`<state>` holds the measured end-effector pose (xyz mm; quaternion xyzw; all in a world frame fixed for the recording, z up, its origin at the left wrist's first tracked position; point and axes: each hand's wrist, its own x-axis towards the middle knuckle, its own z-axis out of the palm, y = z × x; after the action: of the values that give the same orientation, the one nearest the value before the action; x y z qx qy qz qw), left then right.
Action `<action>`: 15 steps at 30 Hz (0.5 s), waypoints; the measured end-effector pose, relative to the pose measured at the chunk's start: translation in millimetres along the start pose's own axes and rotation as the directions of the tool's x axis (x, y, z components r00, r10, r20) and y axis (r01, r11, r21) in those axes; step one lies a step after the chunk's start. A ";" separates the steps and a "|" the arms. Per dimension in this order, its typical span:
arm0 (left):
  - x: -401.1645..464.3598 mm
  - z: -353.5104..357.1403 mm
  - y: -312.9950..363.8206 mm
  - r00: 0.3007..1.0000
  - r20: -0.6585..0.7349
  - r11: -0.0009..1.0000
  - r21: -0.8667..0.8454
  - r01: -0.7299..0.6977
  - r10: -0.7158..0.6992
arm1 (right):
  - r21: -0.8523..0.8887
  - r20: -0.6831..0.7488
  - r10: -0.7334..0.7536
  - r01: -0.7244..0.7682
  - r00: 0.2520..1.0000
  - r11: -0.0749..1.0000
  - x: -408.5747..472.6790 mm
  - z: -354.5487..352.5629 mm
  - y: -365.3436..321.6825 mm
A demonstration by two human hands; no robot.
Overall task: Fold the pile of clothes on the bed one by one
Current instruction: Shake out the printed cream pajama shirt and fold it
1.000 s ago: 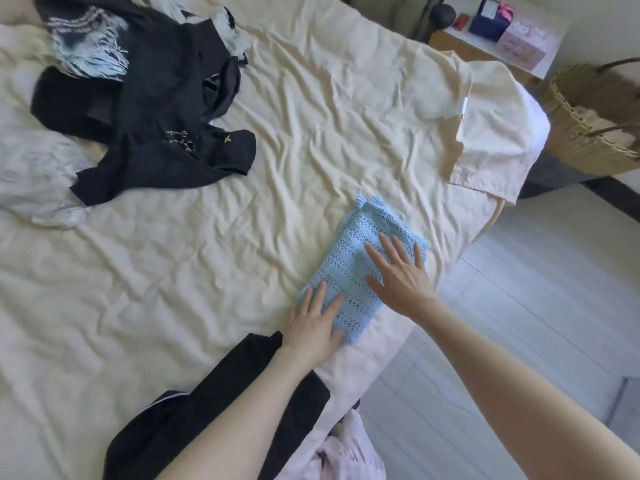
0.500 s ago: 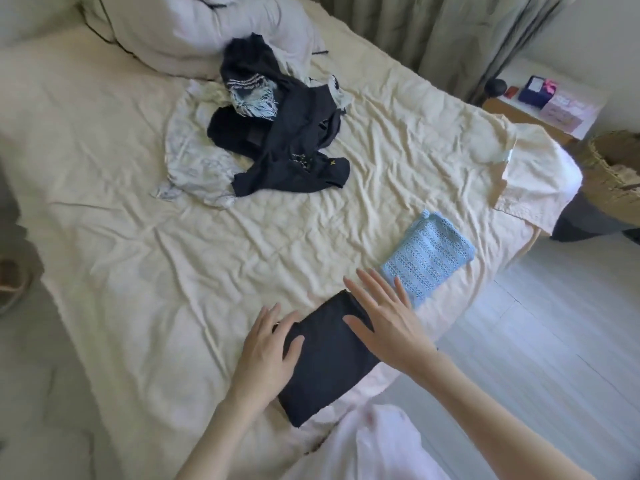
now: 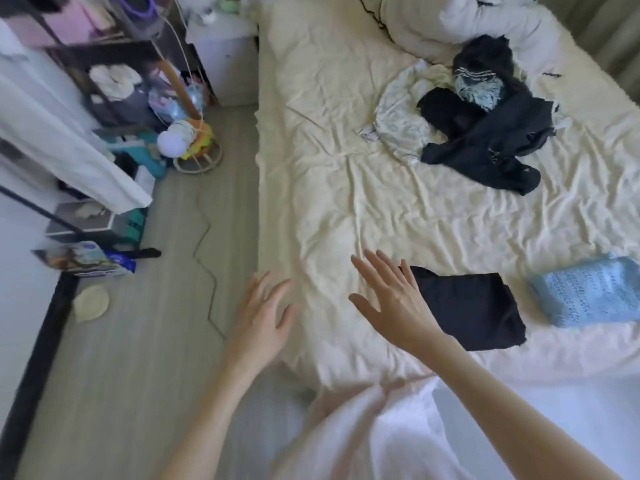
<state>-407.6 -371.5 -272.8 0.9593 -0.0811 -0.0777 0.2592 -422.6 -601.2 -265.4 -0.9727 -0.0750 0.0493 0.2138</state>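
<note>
While the blue knit (image 3: 588, 292) runs off frame, the folded black garment (image 3: 467, 310) lies partly behind the right hand (image 3: 391, 299), both hands' fingers spread, left hand (image 3: 259, 320) empty.

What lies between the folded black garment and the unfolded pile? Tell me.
Only bare, wrinkled cream bedsheet lies between the folded black garment and the unfolded pile, as the head view shows.

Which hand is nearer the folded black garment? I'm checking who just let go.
Right. The right hand hovers at the folded black garment's left edge; the left hand is farther left, over the bed's edge.
</note>
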 end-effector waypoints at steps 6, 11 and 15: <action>-39.8 -51.3 -73.7 0.991 -0.029 0.991 -0.033 0.127 -0.128 | 0.029 0.037 -0.076 0.075 0.996 0.997 12.1 34.7 -79.0; -53.6 -88.4 -129.6 0.988 -0.004 0.986 -0.050 0.156 -0.156 | 0.030 0.033 -0.102 0.101 0.994 0.994 39.3 55.2 -132.9; -45.4 -129.5 -190.3 0.988 -0.005 0.987 -0.032 0.155 -0.155 | 0.027 0.029 -0.074 0.073 0.997 0.997 78.6 77.7 -185.5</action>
<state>-405.1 -137.7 -254.5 0.9588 -0.0040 -0.0954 0.2676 -378.4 -389.9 -262.1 -0.9657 -0.1132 0.0568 0.2267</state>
